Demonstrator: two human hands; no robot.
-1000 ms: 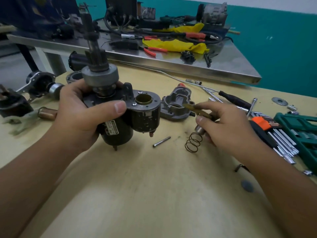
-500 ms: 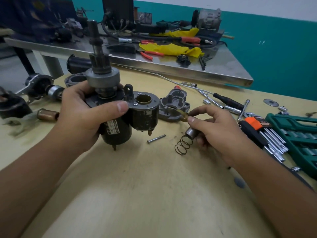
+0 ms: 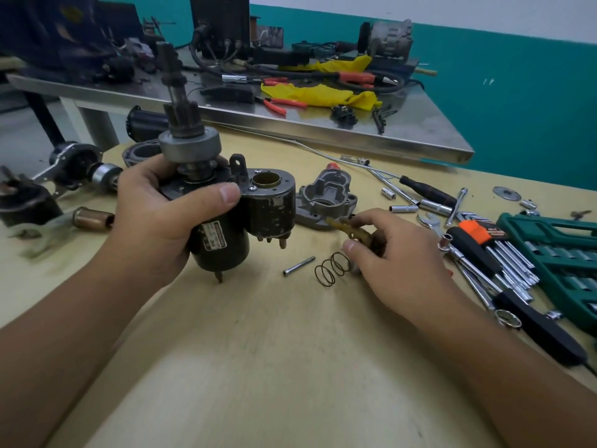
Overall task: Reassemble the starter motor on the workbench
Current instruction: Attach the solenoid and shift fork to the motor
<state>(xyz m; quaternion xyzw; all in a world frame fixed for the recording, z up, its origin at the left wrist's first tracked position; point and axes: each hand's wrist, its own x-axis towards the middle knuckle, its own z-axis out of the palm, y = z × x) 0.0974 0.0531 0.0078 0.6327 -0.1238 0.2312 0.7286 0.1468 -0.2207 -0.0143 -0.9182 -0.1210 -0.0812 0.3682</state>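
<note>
My left hand (image 3: 155, 218) grips the black starter motor body (image 3: 239, 227) upright above the bench. Its grey drive clutch and pinion shaft (image 3: 184, 124) stick up, and the solenoid bore (image 3: 266, 180) opens upward at its right. Just right of the motor, my right hand (image 3: 394, 257) holds the solenoid plunger, whose brass-coloured lever piece (image 3: 350, 229) points left past my fingers. The plunger's wire spring (image 3: 332, 268) hangs out below my thumb. A grey cast end housing (image 3: 326, 198) lies behind my right hand, and a small steel pin (image 3: 298, 266) lies on the bench between my hands.
Sockets, ratchet extensions and a hex key set (image 3: 504, 253) spread to the right beside a green tool case (image 3: 562, 253). Other motor parts (image 3: 80, 169) and a copper sleeve (image 3: 92, 218) lie at left. A steel table (image 3: 355, 130) with pliers and yellow cloth stands behind.
My right hand has carried the plunger with its spring leftward, closer to the motor. My left hand keeps holding the motor upright.
</note>
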